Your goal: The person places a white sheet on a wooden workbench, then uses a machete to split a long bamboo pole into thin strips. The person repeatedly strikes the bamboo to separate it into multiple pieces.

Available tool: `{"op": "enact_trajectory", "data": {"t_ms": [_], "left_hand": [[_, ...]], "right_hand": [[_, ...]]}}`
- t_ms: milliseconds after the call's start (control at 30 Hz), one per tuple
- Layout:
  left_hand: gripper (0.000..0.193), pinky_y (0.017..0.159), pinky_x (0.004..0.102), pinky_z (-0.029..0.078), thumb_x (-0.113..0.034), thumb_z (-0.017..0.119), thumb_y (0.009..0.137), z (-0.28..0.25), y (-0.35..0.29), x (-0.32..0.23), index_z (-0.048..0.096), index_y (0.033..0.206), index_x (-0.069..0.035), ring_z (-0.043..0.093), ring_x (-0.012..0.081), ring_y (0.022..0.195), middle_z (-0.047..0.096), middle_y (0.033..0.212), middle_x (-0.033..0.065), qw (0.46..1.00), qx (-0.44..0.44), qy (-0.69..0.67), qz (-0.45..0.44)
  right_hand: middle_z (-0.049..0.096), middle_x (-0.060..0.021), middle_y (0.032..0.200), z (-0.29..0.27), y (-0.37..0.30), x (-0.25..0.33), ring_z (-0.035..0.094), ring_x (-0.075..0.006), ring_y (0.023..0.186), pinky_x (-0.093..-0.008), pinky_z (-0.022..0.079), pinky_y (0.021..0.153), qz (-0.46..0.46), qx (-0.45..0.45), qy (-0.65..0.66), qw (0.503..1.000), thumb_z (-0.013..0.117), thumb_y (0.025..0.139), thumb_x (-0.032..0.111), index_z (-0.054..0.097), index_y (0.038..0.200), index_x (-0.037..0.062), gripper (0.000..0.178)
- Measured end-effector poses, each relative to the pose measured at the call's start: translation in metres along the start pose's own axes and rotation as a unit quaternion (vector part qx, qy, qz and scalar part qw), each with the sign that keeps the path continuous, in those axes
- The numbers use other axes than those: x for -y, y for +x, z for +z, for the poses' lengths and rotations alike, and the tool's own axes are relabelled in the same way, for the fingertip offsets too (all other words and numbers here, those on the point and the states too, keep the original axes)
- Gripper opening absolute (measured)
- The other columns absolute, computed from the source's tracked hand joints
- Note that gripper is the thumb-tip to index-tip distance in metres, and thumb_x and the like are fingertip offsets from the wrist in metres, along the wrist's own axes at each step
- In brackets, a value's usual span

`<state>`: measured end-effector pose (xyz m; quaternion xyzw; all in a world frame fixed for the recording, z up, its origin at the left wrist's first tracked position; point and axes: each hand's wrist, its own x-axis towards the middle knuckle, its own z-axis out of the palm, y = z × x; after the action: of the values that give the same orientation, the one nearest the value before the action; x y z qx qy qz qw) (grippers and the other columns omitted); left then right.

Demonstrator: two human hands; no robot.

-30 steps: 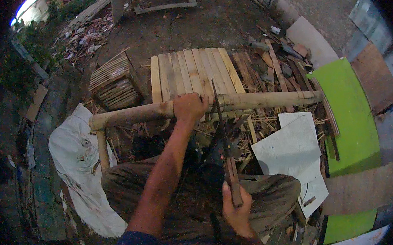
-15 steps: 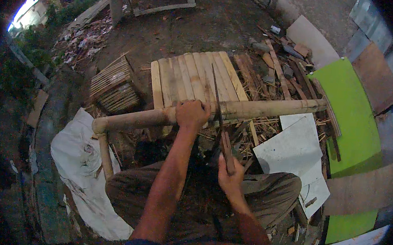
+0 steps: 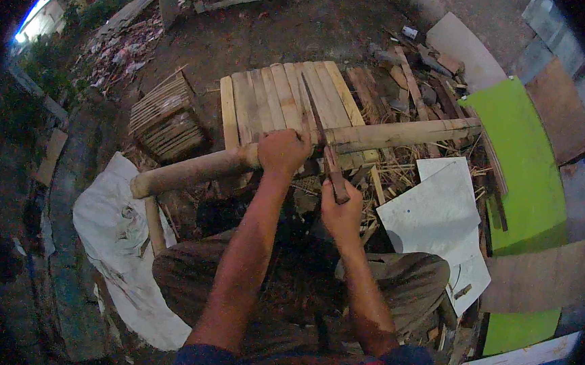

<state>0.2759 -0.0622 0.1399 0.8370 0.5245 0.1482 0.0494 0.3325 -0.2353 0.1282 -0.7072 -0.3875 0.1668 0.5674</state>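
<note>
1 saw point(image 3: 333, 165) advanced | held: right fingers point(image 3: 352, 199) | 1 pole point(image 3: 404, 133): left fingers point(image 3: 280, 141)

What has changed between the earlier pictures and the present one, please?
The right hand has moved forward, away from the body and slightly left, carrying the long-bladed tool farther across the bamboo pole. Nothing was newly gripped or let go. The left hand stayed on the pole.

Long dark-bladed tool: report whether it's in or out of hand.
The tool is in hand: the right hand grips its brown wooden handle.
</note>
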Motion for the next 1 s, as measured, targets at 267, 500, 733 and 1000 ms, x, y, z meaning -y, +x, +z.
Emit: {"op": "enact_trajectory", "data": {"t_ms": [267, 500, 733, 1000], "left_hand": [[0.051, 0.087, 0.0447, 0.048, -0.046, 0.048, 0.089, -0.005, 0.004, 0.007, 0.076, 0.082, -0.005, 0.070, 0.0334, 0.079, 0.072, 0.080, 0.0168, 1.000, 0.006, 0.014, -0.021], [0.053, 0.089, 0.0461, 0.047, -0.046, 0.046, 0.090, 0.007, -0.004, 0.008, 0.075, 0.080, -0.002, 0.070, 0.0349, 0.076, 0.071, 0.079, 0.0185, 1.000, -0.017, -0.023, -0.007], [0.053, 0.076, 0.0496, 0.051, -0.045, 0.047, 0.090, -0.007, 0.003, 0.002, 0.075, 0.081, -0.001, 0.070, 0.0350, 0.078, 0.071, 0.079, 0.0201, 1.000, 0.029, -0.005, 0.005], [0.052, 0.079, 0.0473, 0.052, -0.045, 0.047, 0.090, -0.006, 0.007, 0.010, 0.075, 0.083, -0.003, 0.070, 0.0357, 0.079, 0.072, 0.082, 0.0194, 1.000, 0.022, -0.005, 0.002]], "right_hand": [[0.063, -0.0042, 0.068, -0.075, -0.144, 0.058, 0.058, -0.0126, 0.059, -0.0306, 0.045, 0.054, 0.117, 0.024, 0.021, 0.993, 0.065, 0.092, 0.013, 0.066, 0.088, 0.0023, 0.011], [0.061, -0.0107, 0.066, -0.035, -0.049, 0.009, 0.056, -0.0235, 0.057, -0.0390, 0.046, 0.058, 0.049, -0.009, -0.015, 0.999, 0.068, 0.089, 0.024, 0.064, 0.083, 0.0013, 0.023], [0.057, 0.0005, 0.061, -0.005, -0.007, 0.002, 0.053, -0.0081, 0.054, -0.0268, 0.041, 0.052, -0.007, -0.011, 0.010, 1.000, 0.063, 0.096, 0.024, 0.063, 0.083, 0.0014, 0.026], [0.058, 0.0004, 0.068, -0.080, -0.141, 0.055, 0.053, -0.0078, 0.061, -0.0273, 0.041, 0.055, 0.054, 0.007, -0.013, 0.998, 0.063, 0.095, 0.014, 0.064, 0.088, 0.0007, 0.015]]}}
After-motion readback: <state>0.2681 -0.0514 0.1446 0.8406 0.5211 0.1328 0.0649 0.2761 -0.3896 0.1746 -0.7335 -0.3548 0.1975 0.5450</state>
